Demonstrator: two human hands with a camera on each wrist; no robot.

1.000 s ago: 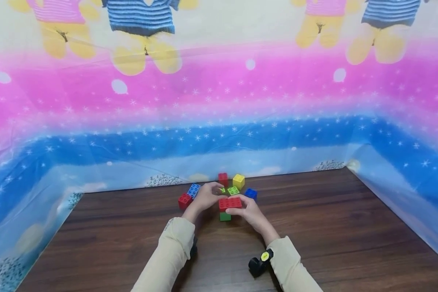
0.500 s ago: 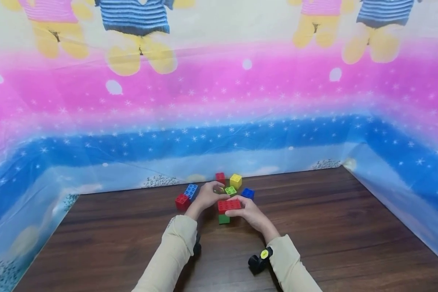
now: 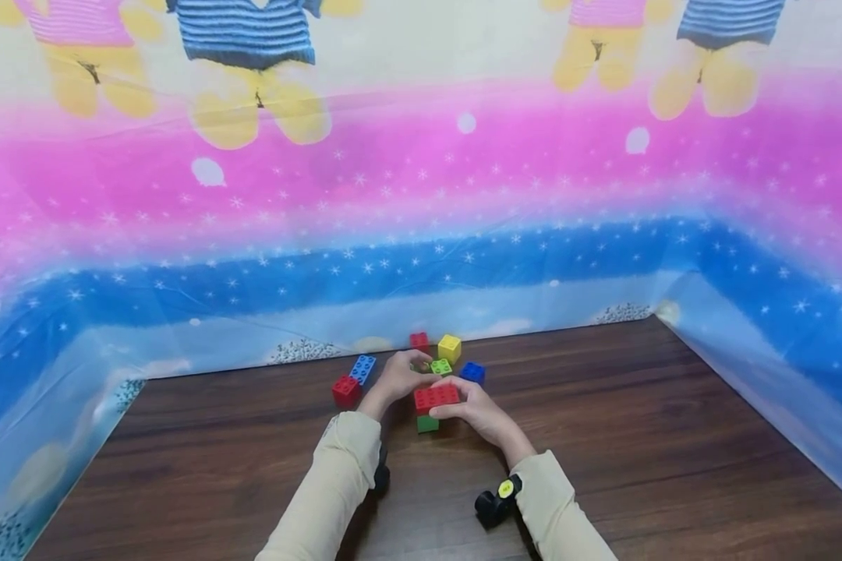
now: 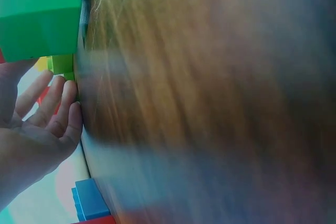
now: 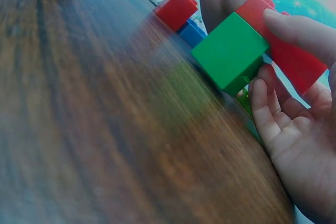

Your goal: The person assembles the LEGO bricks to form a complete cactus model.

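A long red plastic studded brick [image 3: 436,396] sits on top of a small green plastic cube brick [image 3: 428,424], which stands on the dark wood-grain table [image 3: 638,436] between the two hands; the red brick's long axis runs left to right across the person's front, and it overhangs the green cube toward the right hand. The right hand [image 3: 479,411] is the nearer: in the right wrist view its thumb lies on the red brick's studded top [image 5: 286,45] and its curled fingers [image 5: 262,109] come in just beside the green cube [image 5: 229,52], so the fingers are partly closed in a pinch around the red brick's right end. The left hand [image 3: 396,377] meets the brick's left end from behind and to the left; in the left wrist view its fingers [image 4: 52,109] are loosely bent and slightly spread, near the green cube [image 4: 41,14], and whether they truly grip the red brick cannot be told from here. Behind the hands lie loose bricks: a small red cube brick [image 3: 345,389], a blue studded brick [image 3: 362,368], a lime green studded brick [image 3: 440,365], a yellow cube brick [image 3: 449,347], another red brick [image 3: 419,340] and a dark blue brick [image 3: 473,372], all apart from the held stack.
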